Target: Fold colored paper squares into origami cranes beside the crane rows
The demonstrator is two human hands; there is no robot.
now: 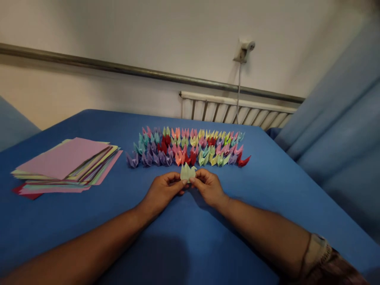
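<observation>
A pale green folded paper crane [187, 173] is held upright between my two hands, a little above the blue table. My left hand [166, 186] pinches its lower left side between thumb and fingers. On the other side, my right hand [209, 187] grips the lower right edge, below the small bent head. Just beyond stand rows of folded paper cranes [181, 155] in red, pink, purple, yellow, green and blue. The undersides of the fingers are partly hidden.
A stack of coloured paper sheets [65, 158] lies at the left of the blue tabletop [124, 253]. Behind the table are a metal rail [127, 70], a radiator [237, 107] and a socket with a plugged-in cable [244, 50]. A blue curtain [335, 114] hangs at the right.
</observation>
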